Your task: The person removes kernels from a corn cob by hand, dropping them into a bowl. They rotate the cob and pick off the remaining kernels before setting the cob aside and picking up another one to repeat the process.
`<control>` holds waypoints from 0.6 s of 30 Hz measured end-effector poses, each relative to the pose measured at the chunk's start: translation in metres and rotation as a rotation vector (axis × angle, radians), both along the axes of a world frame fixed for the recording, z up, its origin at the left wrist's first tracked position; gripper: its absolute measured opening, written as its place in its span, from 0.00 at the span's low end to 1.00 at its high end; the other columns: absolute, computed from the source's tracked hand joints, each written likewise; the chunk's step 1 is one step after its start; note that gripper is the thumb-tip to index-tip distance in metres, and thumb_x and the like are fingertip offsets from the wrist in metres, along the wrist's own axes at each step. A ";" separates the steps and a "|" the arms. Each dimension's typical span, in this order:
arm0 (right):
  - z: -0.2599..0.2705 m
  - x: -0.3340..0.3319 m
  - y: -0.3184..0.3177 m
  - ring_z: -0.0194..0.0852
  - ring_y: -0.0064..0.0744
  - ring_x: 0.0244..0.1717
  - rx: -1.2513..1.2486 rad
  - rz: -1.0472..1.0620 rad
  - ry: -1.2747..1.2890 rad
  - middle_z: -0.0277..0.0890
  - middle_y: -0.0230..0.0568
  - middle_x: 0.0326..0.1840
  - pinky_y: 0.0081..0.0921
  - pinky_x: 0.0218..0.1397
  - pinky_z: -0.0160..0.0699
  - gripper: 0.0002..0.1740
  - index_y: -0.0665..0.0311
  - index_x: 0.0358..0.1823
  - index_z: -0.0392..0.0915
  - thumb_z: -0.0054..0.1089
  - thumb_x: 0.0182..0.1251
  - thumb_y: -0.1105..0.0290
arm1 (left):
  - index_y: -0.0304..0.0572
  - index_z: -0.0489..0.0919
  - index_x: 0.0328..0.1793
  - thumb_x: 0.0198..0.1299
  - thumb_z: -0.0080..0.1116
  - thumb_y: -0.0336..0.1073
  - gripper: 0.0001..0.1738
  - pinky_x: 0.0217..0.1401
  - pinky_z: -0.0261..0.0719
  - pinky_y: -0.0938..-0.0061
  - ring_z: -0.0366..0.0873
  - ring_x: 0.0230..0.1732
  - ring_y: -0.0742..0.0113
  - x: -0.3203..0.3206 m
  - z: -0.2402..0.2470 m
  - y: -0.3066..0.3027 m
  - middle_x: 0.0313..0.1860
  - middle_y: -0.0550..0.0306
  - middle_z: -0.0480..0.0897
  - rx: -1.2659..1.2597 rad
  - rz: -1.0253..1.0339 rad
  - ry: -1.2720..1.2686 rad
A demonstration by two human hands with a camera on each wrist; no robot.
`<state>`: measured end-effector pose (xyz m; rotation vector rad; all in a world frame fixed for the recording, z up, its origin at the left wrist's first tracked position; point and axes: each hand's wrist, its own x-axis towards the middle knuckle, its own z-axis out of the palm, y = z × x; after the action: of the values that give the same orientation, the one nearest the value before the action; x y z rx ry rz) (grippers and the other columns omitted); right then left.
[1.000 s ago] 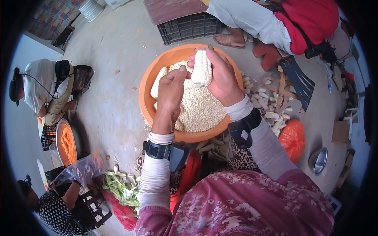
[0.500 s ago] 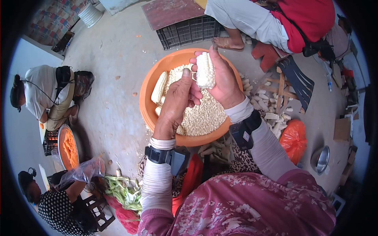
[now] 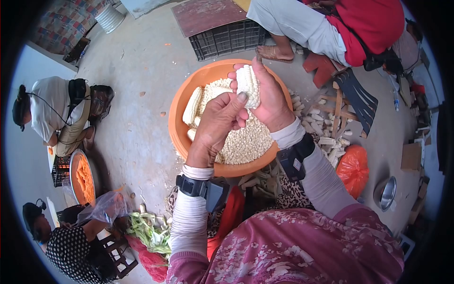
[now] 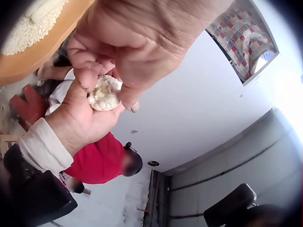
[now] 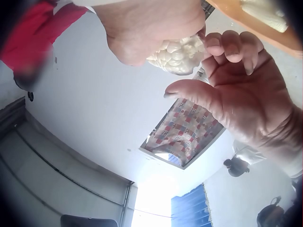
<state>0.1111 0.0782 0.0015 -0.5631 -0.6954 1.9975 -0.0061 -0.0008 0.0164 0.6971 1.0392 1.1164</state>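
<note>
My right hand [image 3: 272, 98] grips a white corn cob [image 3: 249, 81] over the orange basin [image 3: 177, 130], thumb along one side and fingers behind. The left hand [image 3: 213, 124] is at the cob's near end, its thumb tip on the kernels and its other fingers curled. In the left wrist view, the cob's broken end [image 4: 105, 94] shows between both hands. Loose white kernels [image 3: 248, 144] fill much of the basin, and a whole corn cob [image 3: 192, 105] lies on them at the left side.
Stripped cobs [image 3: 314, 124] lie on the floor right of the basin, near a low wooden stool [image 3: 338, 111] and a red plastic bag [image 3: 352, 168]. A black crate [image 3: 227, 40] stands beyond. Green husks [image 3: 149, 232] lie lower left. People sit around, one beside a bowl of orange pieces [image 3: 82, 177].
The left hand drew slightly down from the cob, then came back up, bringing its thumb onto the near end. The right hand keeps its hold.
</note>
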 end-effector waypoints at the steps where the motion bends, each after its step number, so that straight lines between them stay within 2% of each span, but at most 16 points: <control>1: 0.000 0.000 0.000 0.76 0.30 0.35 -0.006 0.008 0.007 0.75 0.43 0.38 0.26 0.38 0.79 0.29 0.68 0.47 0.69 0.43 0.69 0.44 | 0.43 0.75 0.38 0.64 0.54 0.45 0.13 0.27 0.75 0.87 0.76 0.22 0.78 0.000 0.001 0.000 0.24 0.62 0.80 -0.014 0.011 -0.043; 7: -0.008 -0.001 0.003 0.75 0.30 0.35 -0.040 0.021 0.054 0.75 0.43 0.38 0.26 0.38 0.78 0.29 0.68 0.47 0.69 0.44 0.69 0.44 | 0.42 0.75 0.40 0.66 0.51 0.44 0.13 0.27 0.76 0.86 0.77 0.22 0.77 0.001 -0.008 0.000 0.23 0.62 0.80 0.022 0.002 -0.195; 18: -0.006 0.002 0.004 0.74 0.29 0.35 -0.054 0.047 0.099 0.75 0.43 0.37 0.25 0.37 0.77 0.28 0.68 0.46 0.69 0.44 0.69 0.45 | 0.41 0.74 0.41 0.68 0.46 0.44 0.14 0.28 0.77 0.83 0.78 0.23 0.74 0.003 -0.007 -0.001 0.25 0.60 0.81 0.046 -0.016 -0.211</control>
<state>0.1133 0.0820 -0.0042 -0.4800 -0.6009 2.0776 -0.0031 -0.0015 0.0098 0.6083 0.8298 1.1758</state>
